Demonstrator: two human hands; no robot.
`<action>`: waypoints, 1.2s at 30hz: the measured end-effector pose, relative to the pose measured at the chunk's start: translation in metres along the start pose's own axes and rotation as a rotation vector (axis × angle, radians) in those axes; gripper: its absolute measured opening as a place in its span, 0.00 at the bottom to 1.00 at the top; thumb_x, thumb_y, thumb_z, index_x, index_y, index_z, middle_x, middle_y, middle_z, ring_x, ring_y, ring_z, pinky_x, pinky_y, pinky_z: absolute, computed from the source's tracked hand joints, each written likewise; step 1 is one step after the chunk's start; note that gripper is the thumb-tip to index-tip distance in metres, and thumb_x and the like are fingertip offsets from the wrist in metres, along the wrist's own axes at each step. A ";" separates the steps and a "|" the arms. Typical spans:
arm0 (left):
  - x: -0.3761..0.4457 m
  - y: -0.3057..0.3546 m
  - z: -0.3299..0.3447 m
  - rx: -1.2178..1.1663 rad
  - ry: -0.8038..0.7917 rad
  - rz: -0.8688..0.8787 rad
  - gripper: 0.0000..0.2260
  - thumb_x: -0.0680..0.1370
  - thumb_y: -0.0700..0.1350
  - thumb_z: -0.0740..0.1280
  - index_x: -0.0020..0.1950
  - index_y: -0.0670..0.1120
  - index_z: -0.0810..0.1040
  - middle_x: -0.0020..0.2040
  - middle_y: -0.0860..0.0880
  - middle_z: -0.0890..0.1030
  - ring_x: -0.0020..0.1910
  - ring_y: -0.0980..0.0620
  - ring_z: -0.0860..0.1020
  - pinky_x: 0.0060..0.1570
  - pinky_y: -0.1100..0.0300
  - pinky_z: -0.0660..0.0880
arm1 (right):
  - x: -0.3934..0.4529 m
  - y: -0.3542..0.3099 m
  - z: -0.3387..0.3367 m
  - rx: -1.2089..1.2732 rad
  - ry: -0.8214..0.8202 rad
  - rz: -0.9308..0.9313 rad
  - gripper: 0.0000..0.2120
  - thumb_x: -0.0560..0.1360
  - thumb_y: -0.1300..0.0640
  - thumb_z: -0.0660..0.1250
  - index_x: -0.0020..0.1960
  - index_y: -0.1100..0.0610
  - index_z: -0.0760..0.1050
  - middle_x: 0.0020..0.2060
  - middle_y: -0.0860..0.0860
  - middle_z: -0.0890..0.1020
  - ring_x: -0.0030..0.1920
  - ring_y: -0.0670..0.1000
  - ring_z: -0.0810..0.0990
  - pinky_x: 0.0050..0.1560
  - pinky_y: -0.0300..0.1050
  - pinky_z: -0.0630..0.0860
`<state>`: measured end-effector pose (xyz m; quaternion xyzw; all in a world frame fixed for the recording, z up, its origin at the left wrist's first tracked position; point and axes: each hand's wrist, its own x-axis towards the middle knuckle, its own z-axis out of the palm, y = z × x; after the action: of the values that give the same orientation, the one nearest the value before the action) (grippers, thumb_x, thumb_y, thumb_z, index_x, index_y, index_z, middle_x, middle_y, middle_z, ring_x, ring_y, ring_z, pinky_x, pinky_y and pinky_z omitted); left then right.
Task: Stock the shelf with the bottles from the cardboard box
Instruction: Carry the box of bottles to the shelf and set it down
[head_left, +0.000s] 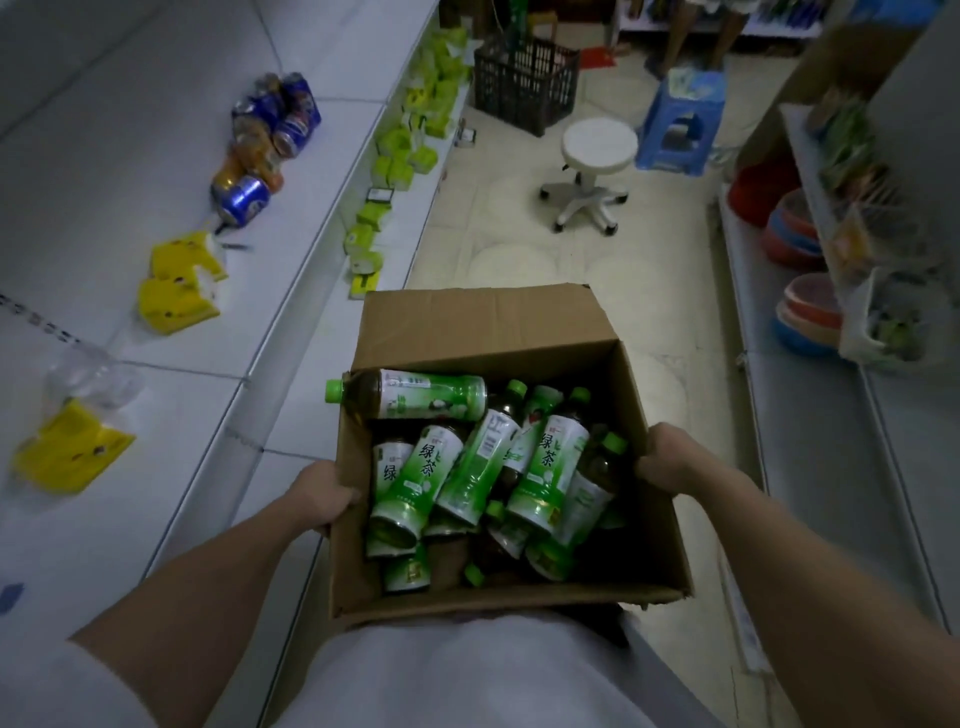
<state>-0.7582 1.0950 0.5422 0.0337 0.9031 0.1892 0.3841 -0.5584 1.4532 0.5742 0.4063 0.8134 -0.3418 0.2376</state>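
The person stands in the aisle and holds the cardboard box (644, 551) against the body, with one hand on each side wall. The left hand (319, 496) has its fingers (349, 493) clamped over the top edge of the left wall, and the right hand (670, 457) grips the right wall in the same way, fingers closed on the cardboard. Both forearms reach forward and a little inward, wrists almost straight, so the box sits level between them. Inside lie many green tea bottles (545, 467) in a loose heap, most of them on their side; one bottle (410, 400) rests across the far left corner with its cap over the rim. The white shelf (171, 171) is on the person's left and has much free space near some yellow packs (176, 291) and a group of cans (265, 140). I think no bottle is placed yet, so the task is at its beginning. To do this step well, the box should go down somewhere stable close to the shelf, kept level so the top bottle does not roll out, and then one hand is free to take bottles
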 end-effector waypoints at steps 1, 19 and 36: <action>0.013 0.024 -0.012 -0.002 0.027 0.013 0.09 0.73 0.40 0.70 0.49 0.36 0.81 0.46 0.35 0.83 0.42 0.38 0.83 0.41 0.48 0.82 | 0.019 -0.009 -0.023 -0.002 0.018 -0.022 0.10 0.73 0.66 0.63 0.54 0.66 0.73 0.49 0.63 0.79 0.46 0.62 0.82 0.37 0.51 0.81; 0.312 0.270 -0.160 -0.090 0.041 -0.024 0.11 0.72 0.40 0.67 0.49 0.33 0.81 0.45 0.36 0.82 0.42 0.40 0.82 0.42 0.54 0.80 | 0.363 -0.204 -0.260 -0.281 0.059 -0.066 0.13 0.72 0.63 0.65 0.56 0.65 0.76 0.49 0.60 0.78 0.50 0.59 0.79 0.45 0.48 0.76; 0.546 0.501 -0.258 -0.061 0.020 -0.079 0.08 0.76 0.37 0.65 0.52 0.35 0.80 0.45 0.40 0.80 0.35 0.48 0.74 0.28 0.63 0.68 | 0.668 -0.317 -0.438 -0.328 -0.055 -0.127 0.04 0.72 0.62 0.63 0.46 0.61 0.70 0.44 0.56 0.74 0.44 0.56 0.74 0.36 0.41 0.68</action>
<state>-1.3663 1.5903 0.5179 -0.0156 0.9012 0.2019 0.3831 -1.2396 1.9758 0.5315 0.3005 0.8755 -0.2296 0.3007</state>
